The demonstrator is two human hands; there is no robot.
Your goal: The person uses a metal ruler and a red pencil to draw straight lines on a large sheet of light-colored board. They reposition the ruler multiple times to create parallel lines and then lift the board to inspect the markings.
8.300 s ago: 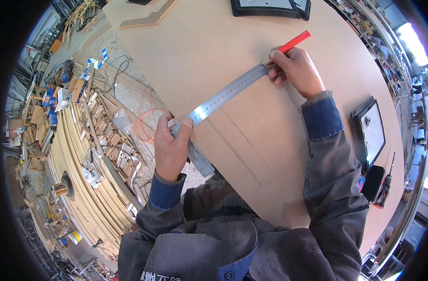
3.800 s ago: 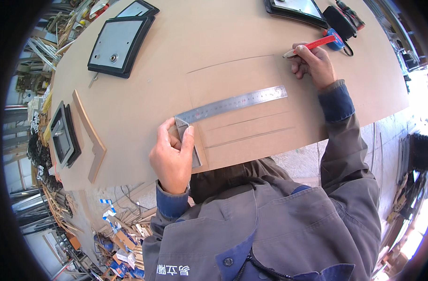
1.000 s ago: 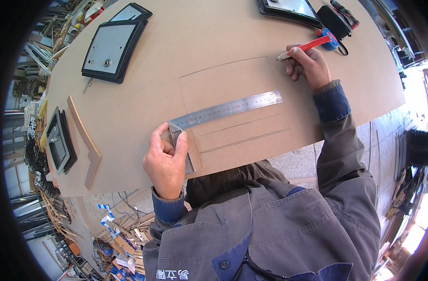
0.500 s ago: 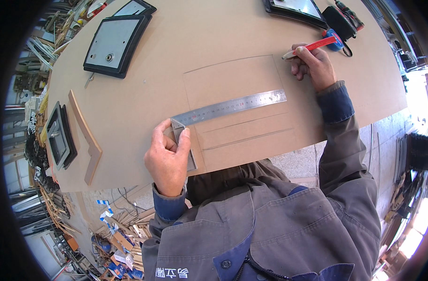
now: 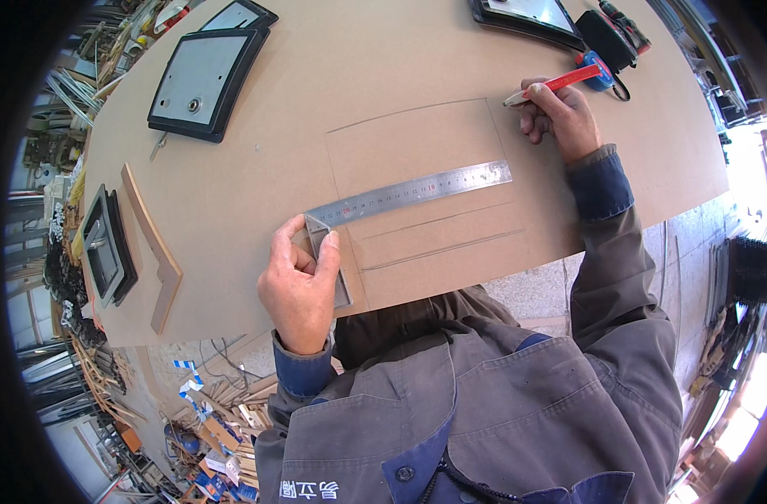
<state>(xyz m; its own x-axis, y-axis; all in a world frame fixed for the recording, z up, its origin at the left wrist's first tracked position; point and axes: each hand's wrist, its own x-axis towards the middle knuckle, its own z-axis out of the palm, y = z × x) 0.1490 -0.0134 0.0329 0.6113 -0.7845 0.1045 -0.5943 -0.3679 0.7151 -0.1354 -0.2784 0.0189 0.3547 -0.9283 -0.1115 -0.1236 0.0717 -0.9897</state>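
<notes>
My left hand (image 5: 301,286) pinches the stock of a metal try square (image 5: 421,190) near the front edge of a brown board (image 5: 249,202). The square's graduated blade lies flat on the board, pointing right across a pencilled rectangle. Two more drawn lines run below the blade, nearer to me. In my right hand (image 5: 566,118) is a red carpenter's pencil (image 5: 574,78), its pale tip beside the far right corner of the rectangle. A blue and red tape measure (image 5: 596,71) lies just beyond that hand.
Black-framed grey panels (image 5: 200,80) lie at the far left, and another panel (image 5: 530,18) at the far right. Beside it rests a cordless drill (image 5: 614,38). A wooden angle piece (image 5: 152,252) and a framed panel (image 5: 109,244) lie left. Offcuts (image 5: 232,428) clutter the floor.
</notes>
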